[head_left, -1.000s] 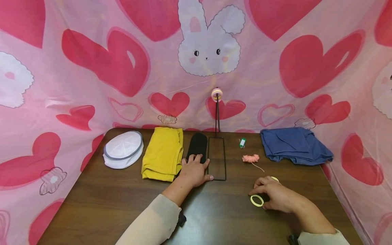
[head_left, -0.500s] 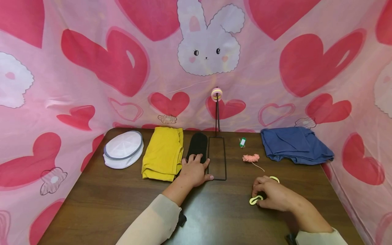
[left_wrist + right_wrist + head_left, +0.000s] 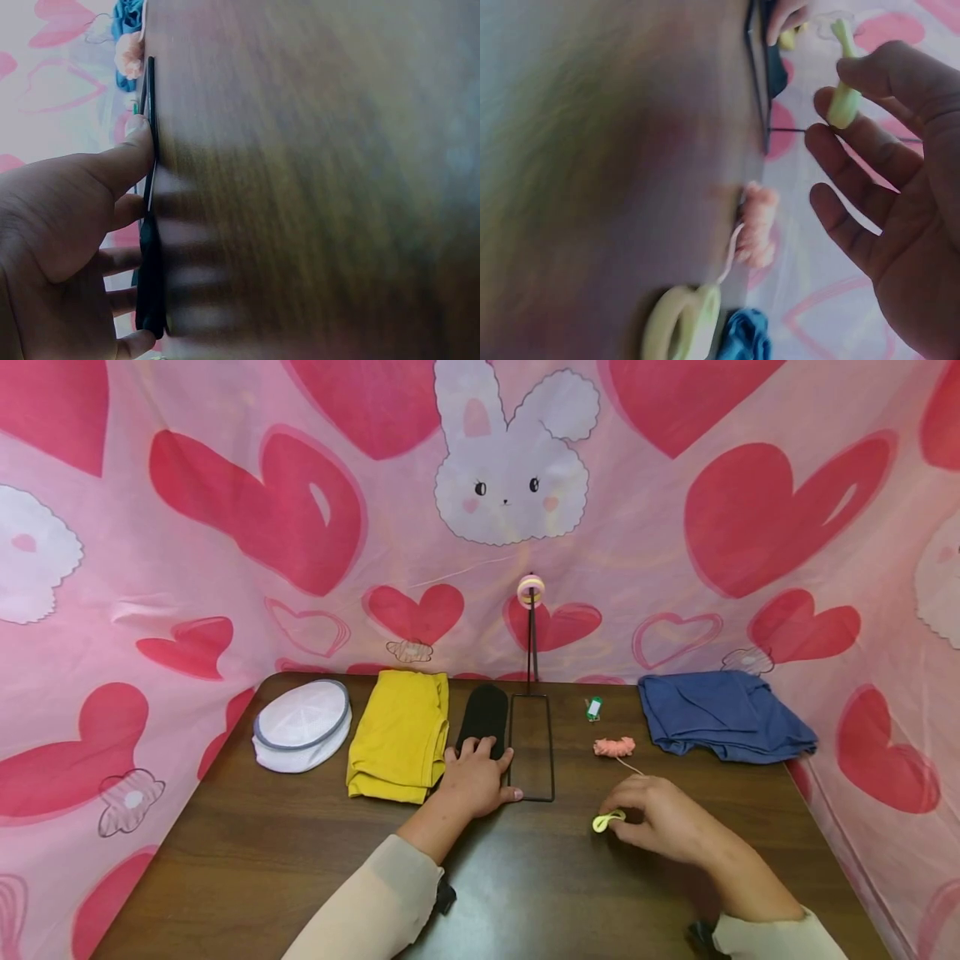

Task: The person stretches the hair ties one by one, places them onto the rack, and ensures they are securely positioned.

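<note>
My left hand [image 3: 476,774] lies flat on the table, fingers resting on the near end of a black fabric piece [image 3: 484,713], thumb against a black wire frame [image 3: 532,797]. In the left wrist view the thumb [image 3: 127,154] touches that frame [image 3: 150,90]. My right hand [image 3: 651,821] pinches a squeezed yellow-green band [image 3: 607,820] between thumb and forefinger, just above the table. The right wrist view shows the band [image 3: 842,97] in those fingers and a second yellow-green ring [image 3: 679,326] lying on the table.
A white mesh cap [image 3: 302,725] and folded yellow cloth [image 3: 401,735] lie left of the black piece. Pink yarn [image 3: 615,747], a small green tag [image 3: 594,708] and blue cloth [image 3: 723,714] sit at the right. The frame's upright rod carries a spool [image 3: 531,589].
My right hand squeezed the round band flat, lifted it off the table and moved it away from me and slightly left. The left hand stayed put.
</note>
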The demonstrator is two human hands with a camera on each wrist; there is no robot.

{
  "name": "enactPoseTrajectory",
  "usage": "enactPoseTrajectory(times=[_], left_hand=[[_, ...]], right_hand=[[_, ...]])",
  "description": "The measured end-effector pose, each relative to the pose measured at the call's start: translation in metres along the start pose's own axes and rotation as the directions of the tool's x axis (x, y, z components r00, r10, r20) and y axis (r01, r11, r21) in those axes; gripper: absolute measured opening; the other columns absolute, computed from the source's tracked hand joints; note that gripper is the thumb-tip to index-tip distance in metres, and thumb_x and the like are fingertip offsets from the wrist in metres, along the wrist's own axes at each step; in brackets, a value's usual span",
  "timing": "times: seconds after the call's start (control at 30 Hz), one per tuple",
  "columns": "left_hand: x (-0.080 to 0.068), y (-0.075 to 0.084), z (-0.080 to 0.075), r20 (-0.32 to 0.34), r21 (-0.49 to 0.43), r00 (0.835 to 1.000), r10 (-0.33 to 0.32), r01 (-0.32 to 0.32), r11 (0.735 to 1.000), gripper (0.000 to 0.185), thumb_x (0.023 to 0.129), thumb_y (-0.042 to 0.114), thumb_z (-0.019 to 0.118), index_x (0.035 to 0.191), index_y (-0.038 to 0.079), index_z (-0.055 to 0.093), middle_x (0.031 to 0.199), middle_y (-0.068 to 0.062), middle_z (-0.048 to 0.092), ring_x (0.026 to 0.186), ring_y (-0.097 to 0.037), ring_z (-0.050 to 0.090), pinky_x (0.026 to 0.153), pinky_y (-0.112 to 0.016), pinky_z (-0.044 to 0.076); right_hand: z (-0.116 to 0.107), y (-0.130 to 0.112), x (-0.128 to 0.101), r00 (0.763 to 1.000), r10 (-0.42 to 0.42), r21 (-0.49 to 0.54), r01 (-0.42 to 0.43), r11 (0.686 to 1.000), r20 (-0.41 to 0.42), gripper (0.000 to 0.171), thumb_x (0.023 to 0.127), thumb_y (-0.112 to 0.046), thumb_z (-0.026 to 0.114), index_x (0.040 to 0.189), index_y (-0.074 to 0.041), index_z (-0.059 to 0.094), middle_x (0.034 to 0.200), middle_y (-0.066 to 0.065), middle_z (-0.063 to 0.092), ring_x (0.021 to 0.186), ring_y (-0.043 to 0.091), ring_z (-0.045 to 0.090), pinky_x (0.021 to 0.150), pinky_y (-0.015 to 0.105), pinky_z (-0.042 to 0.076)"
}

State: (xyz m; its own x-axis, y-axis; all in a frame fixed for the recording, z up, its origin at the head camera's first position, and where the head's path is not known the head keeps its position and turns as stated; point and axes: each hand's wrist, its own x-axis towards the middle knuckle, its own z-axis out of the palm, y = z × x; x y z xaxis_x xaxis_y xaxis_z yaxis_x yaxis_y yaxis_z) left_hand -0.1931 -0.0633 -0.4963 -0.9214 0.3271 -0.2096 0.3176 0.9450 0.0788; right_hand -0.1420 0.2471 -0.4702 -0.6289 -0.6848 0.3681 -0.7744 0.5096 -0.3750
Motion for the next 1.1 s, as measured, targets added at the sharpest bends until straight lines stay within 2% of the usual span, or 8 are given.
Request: enactPoseTrajectory(times=[0.1, 0.2, 0.3, 0.5, 0.63, 0.7, 0.8, 1.1], left_hand=[[0.000, 0.000, 0.001, -0.001, 0.001, 1.000, 0.000, 0.000, 1.000, 0.081, 0.091, 0.075, 0.056, 0.160, 0.035, 0.041, 0.164, -0.008, 0.035, 0.146, -0.037, 0.032, 0.111, -0.065, 0.026], [0.001, 0.000, 0.002, -0.002, 0.001, 1.000, 0.001, -0.001, 1.000, 0.081, 0.091, 0.075, 0.056, 0.160, 0.035, 0.041, 0.164, -0.009, 0.035, 0.146, -0.037, 0.032, 0.111, -0.065, 0.026], [0.001, 0.000, 0.002, -0.002, 0.000, 1.000, 0.002, -0.002, 1.000, 0.081, 0.091, 0.075, 0.056, 0.160, 0.035, 0.042, 0.164, -0.009, 0.035, 0.145, -0.037, 0.032, 0.111, -0.065, 0.026], [0.000, 0.000, 0.002, -0.003, -0.006, 1.000, 0.003, -0.003, 1.000, 0.081, 0.091, 0.075, 0.057, 0.160, 0.035, 0.042, 0.164, -0.009, 0.035, 0.145, -0.037, 0.032, 0.111, -0.065, 0.025], [0.000, 0.000, 0.001, -0.009, -0.004, 1.000, -0.002, 0.002, 1.000, 0.081, 0.091, 0.075, 0.057, 0.160, 0.035, 0.043, 0.164, -0.008, 0.036, 0.145, -0.037, 0.032, 0.111, -0.065, 0.025], [0.000, 0.000, 0.001, -0.009, -0.003, 1.000, -0.003, 0.003, 1.000, 0.081, 0.091, 0.075, 0.058, 0.159, 0.035, 0.043, 0.164, -0.008, 0.036, 0.145, -0.037, 0.033, 0.111, -0.065, 0.026], [0.000, 0.000, 0.001, -0.007, 0.002, 1.000, -0.001, 0.001, 1.000, 0.080, 0.091, 0.075, 0.057, 0.159, 0.035, 0.043, 0.164, -0.008, 0.036, 0.145, -0.037, 0.032, 0.111, -0.066, 0.026], [0.000, 0.000, 0.001, -0.003, 0.007, 1.000, -0.002, 0.002, 1.000, 0.080, 0.091, 0.075, 0.057, 0.159, 0.035, 0.043, 0.164, -0.008, 0.036, 0.145, -0.037, 0.033, 0.111, -0.065, 0.026]], right_hand=[[-0.002, -0.005, 0.010, 0.998, -0.018, -0.013, 0.017, 1.000, -0.056, 0.028, 0.078, -0.007, 0.087, 0.097, -0.025, 0.077, 0.096, -0.018, 0.070, 0.089, 0.001, 0.066, 0.090, 0.020, 0.048], [-0.006, -0.009, 0.020, 0.995, -0.036, -0.008, 0.036, 0.999, -0.098, 0.030, 0.077, -0.005, 0.087, 0.100, -0.021, 0.078, 0.097, -0.015, 0.071, 0.086, 0.003, 0.065, 0.077, 0.016, 0.048], [-0.010, -0.013, 0.031, 0.992, -0.055, -0.004, 0.055, 0.998, -0.114, 0.033, 0.076, -0.002, 0.087, 0.103, -0.018, 0.079, 0.098, -0.012, 0.073, 0.084, 0.003, 0.067, 0.074, 0.015, 0.049], [-0.021, -0.021, 0.051, 0.984, -0.095, -0.076, 0.084, 0.994, -0.153, 0.038, 0.073, -0.003, 0.088, 0.108, -0.014, 0.079, 0.103, -0.008, 0.076, 0.097, 0.017, 0.074, 0.087, 0.033, 0.058], [-0.029, -0.027, 0.063, 0.975, -0.126, -0.081, 0.113, 0.990, -0.180, 0.025, 0.092, -0.025, 0.080, 0.114, -0.014, 0.079, 0.107, -0.006, 0.076, 0.096, 0.015, 0.074, 0.082, 0.034, 0.059], [-0.034, -0.031, 0.069, 0.972, -0.140, -0.076, 0.128, 0.989, -0.189, 0.031, 0.100, -0.039, 0.068, 0.115, -0.014, 0.079, 0.107, -0.006, 0.076, 0.094, 0.012, 0.073, 0.080, 0.028, 0.059], [-0.041, -0.037, 0.078, 0.966, -0.158, -0.085, 0.143, 0.986, -0.206, 0.047, 0.103, -0.052, 0.053, 0.112, -0.013, 0.080, 0.105, -0.006, 0.076, 0.090, 0.010, 0.071, 0.077, 0.024, 0.057], [-0.063, -0.052, 0.099, 0.933, -0.228, -0.091, 0.211, 0.973, -0.277, 0.040, 0.103, -0.044, 0.058, 0.108, -0.012, 0.081, 0.103, -0.004, 0.077, 0.089, 0.012, 0.070, 0.081, 0.024, 0.055]])
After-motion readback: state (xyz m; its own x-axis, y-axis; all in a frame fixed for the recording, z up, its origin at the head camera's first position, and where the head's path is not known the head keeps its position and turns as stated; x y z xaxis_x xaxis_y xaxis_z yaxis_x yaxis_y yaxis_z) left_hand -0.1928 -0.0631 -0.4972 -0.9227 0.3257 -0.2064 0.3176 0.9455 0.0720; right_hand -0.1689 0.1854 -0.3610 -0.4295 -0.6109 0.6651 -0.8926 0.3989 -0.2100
